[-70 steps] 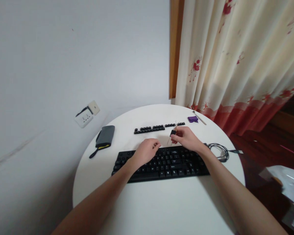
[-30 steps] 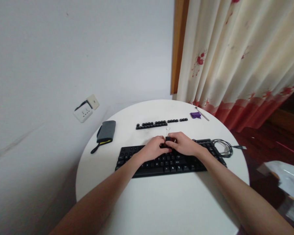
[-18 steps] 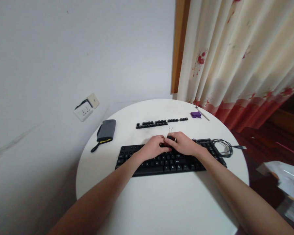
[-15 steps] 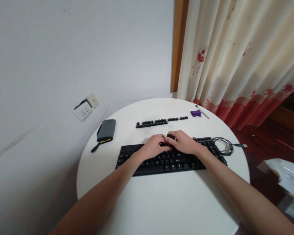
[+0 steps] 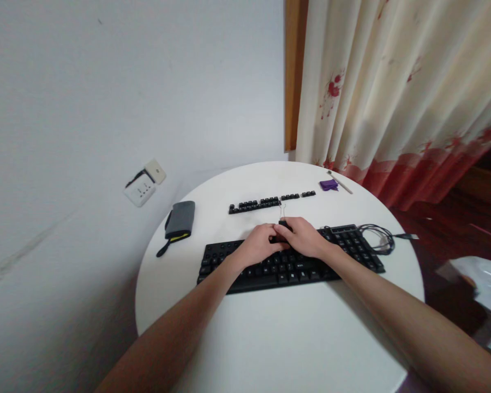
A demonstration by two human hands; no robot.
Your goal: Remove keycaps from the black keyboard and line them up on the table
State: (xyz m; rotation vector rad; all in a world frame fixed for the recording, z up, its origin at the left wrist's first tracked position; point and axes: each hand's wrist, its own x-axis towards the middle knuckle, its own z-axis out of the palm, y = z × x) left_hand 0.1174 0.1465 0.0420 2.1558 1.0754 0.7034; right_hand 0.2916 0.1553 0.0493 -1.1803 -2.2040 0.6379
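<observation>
A black keyboard (image 5: 265,278) lies on the white table with both my hands over its upper middle part. In my right hand (image 5: 305,237) is a keycap puller (image 5: 283,222), its dark handle between the fingers and its two thin wire prongs pointing away from me. My left hand (image 5: 257,243) is closed, its fingertips meeting those of the right hand. Whatever lies between the left fingertips is hidden. Beyond the hands, removed black keycaps (image 5: 253,206) stand in rows on the table.
On the round white table (image 5: 311,327) are a grey pouch (image 5: 180,219) at left, a folded purple cloth (image 5: 328,185) and a slim brush (image 5: 340,182) at the back right. A coiled USB cable (image 5: 387,240) lies right of the keyboard. Wall and curtain (image 5: 376,109) border the table.
The view has shifted slightly, so the table sits a little further right. Both hands keep nearly the same pose over the keyboard, with the keycap puller still held.
</observation>
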